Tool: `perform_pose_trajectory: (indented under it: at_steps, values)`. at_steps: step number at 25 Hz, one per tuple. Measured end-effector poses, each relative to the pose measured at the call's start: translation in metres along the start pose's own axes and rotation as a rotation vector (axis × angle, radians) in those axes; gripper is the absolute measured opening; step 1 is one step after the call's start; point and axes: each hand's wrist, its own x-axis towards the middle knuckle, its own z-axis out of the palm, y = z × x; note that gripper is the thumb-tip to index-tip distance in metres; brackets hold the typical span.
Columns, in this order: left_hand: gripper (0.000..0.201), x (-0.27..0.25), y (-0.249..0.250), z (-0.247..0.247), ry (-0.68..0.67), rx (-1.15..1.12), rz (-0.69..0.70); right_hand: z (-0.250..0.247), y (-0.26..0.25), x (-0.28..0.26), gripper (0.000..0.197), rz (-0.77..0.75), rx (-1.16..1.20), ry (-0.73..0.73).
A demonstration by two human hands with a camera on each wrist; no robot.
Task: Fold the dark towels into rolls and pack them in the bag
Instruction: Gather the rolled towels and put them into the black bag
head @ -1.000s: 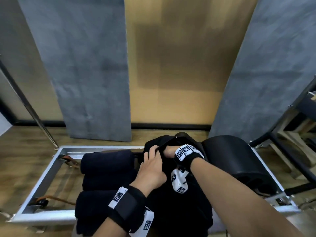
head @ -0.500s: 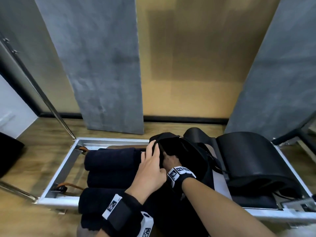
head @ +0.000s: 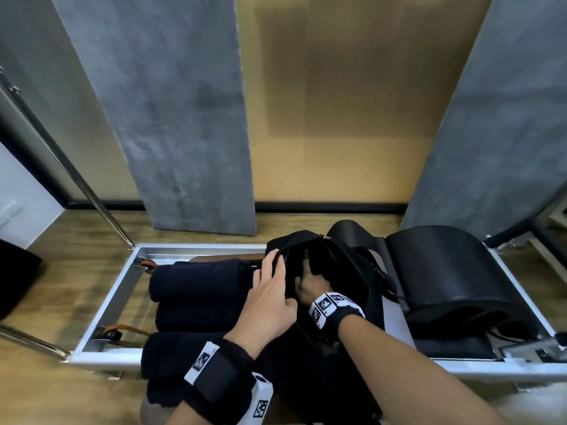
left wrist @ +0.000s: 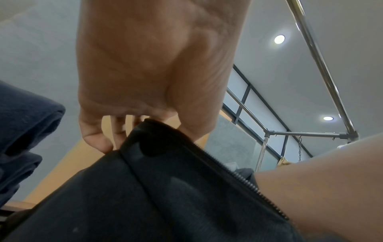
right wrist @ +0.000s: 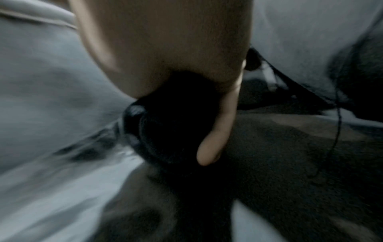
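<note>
A black zip bag [head: 356, 271] stands open in the middle of the head view. My left hand [head: 276, 271] grips its near-left rim, fingers curled over the edge; the left wrist view shows the fingers [left wrist: 97, 140] pinching the bag's zip edge [left wrist: 165, 163]. My right hand [head: 310, 280] is down inside the bag, and in the right wrist view its thumb [right wrist: 215, 139] is wrapped round a dark towel roll [right wrist: 165, 124]. Three rolled dark towels [head: 199, 277] [head: 196, 314] [head: 184, 351] lie stacked just left of the bag.
The bag and towels sit on a silver metal frame [head: 190, 248] on a wooden floor. A black padded barrel [head: 445, 271] stands right of the bag. Grey wall panels [head: 184, 118] rise behind, a steel pole [head: 76, 173] slants at the left, and a dark object [head: 15, 280] sits far left.
My right hand has gone from the bag's mouth down into the bag. My left hand has kept its hold on the rim.
</note>
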Motion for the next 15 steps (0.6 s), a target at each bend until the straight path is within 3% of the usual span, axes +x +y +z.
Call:
perform_pose_trajectory:
  at_steps: [2, 5, 10, 13, 15]
  values:
    - [0.086, -0.001, 0.000, 0.001, 0.016, -0.011, 0.010, 0.004, 0.003, -0.003, 0.083, 0.035, 0.010, 0.007]
    - [0.086, -0.002, -0.001, 0.004, 0.030, -0.002, 0.035, 0.008, 0.010, -0.007, 0.084, 0.061, -0.010, -0.145]
    - [0.076, 0.000, -0.008, 0.010, 0.045, 0.011, 0.089, -0.018, -0.005, -0.012, 0.081, 0.073, -0.131, -0.210]
    - [0.065, -0.003, -0.008, 0.015, 0.089, -0.028, 0.158, -0.054, -0.024, -0.025, 0.061, 0.123, -0.229, -0.191]
    - [0.060, -0.009, -0.008, 0.018, 0.216, -0.097, 0.199, -0.083, -0.039, -0.040, 0.036, 0.073, -0.279, -0.110]
